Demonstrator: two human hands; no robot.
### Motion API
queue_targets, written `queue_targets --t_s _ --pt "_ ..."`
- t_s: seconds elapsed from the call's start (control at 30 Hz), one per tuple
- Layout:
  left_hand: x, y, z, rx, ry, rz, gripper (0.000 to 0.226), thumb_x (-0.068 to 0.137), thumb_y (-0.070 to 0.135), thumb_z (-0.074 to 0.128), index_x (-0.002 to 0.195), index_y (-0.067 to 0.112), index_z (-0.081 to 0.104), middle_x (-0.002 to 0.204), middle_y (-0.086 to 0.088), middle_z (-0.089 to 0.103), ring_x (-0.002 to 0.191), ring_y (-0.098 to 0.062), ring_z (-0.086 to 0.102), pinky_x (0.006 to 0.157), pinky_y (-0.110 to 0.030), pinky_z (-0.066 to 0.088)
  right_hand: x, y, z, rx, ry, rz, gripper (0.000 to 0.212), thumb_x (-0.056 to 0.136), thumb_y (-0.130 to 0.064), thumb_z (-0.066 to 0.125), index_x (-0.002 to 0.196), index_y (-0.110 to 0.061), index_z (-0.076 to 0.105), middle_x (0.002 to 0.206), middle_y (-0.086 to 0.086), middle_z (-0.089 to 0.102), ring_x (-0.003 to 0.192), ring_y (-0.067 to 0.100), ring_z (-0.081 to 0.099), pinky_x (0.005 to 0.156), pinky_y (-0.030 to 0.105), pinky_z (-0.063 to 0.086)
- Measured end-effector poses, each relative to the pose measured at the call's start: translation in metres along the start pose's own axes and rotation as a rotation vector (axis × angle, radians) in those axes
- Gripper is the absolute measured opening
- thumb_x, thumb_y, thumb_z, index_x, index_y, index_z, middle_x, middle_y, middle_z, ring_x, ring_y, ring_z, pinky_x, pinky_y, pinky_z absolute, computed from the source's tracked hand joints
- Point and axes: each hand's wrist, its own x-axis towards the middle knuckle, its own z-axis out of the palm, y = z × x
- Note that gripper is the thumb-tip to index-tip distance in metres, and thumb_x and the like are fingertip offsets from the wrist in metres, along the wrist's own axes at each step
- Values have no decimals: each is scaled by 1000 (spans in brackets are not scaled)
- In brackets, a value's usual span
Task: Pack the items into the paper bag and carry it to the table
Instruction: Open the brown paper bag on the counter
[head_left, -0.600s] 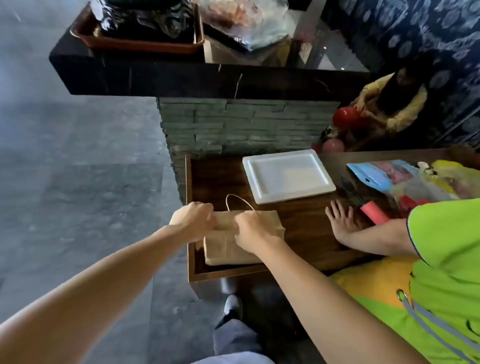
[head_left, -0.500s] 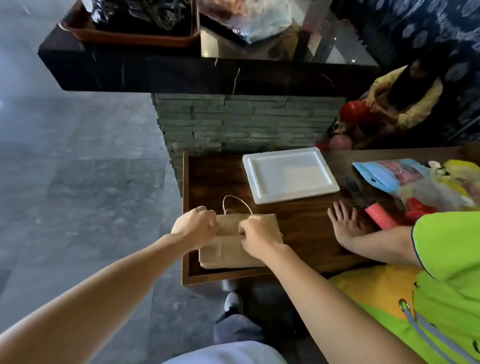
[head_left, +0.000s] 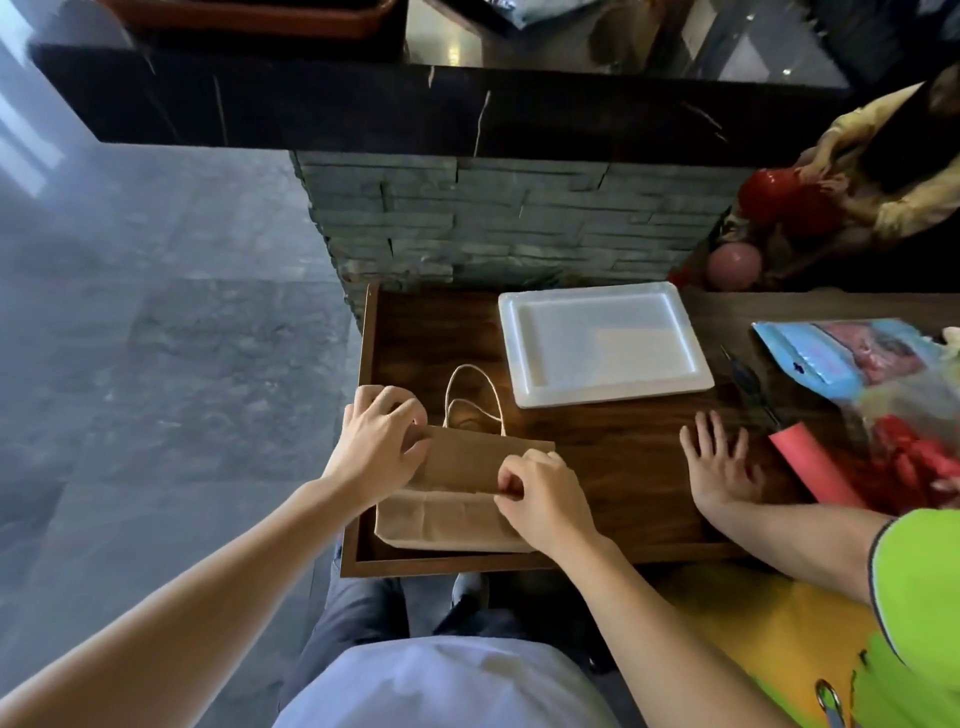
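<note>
A flat, folded brown paper bag (head_left: 457, 499) lies on the near left corner of the low wooden table (head_left: 613, 447), its white cord handles (head_left: 475, 397) pointing away from me. My left hand (head_left: 382, 441) pinches the bag's upper left edge. My right hand (head_left: 540, 499) pinches the fold near the bag's right side. A white rectangular tray (head_left: 602, 345) lies beyond the bag. A blue packet (head_left: 841, 356), a red roll (head_left: 813, 465) and other red items (head_left: 909, 462) sit at the right.
Another person in a green shirt (head_left: 919, 587) sits at my right with a hand (head_left: 719, 462) flat on the table. A stone-faced counter (head_left: 493, 223) rises behind the table. A further person (head_left: 893, 156) with red and pink balloons is at the far right. Grey floor lies left.
My head has tilted down, so my lap now shows. My fingers have shifted on the bag, with its top panel now held raised. The other person's hand stays flat.
</note>
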Motion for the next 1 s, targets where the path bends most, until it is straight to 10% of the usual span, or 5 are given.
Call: queue_targets --t_s 0.3,0.57,1.0 --pt "8 14 -50 -38 -69 249 12 82 21 73 87 31 75 87 16 63 86 -8 52 79 -33 44 -6 0 -36 223 -118 103 6 83 -30 69 89 -29 71 89 -14 66 81 1 59 64 8 44" --pt "-17 27 -84 31 84 350 16 70 17 84 83 27 80 84 5 66 78 -19 59 63 -35 54 16 -26 -107 301 287 19 8 89 -20 66 87 -17 73 77 -8 68 71 -3 60 58 0 42" --pt "-65 30 -89 45 291 582 28 71 -4 71 92 15 70 108 -1 57 100 -28 54 75 -40 41 21 -57 -151 441 -442 -92 25 91 -18 61 109 -31 71 98 -14 75 90 -2 69 82 21 54"
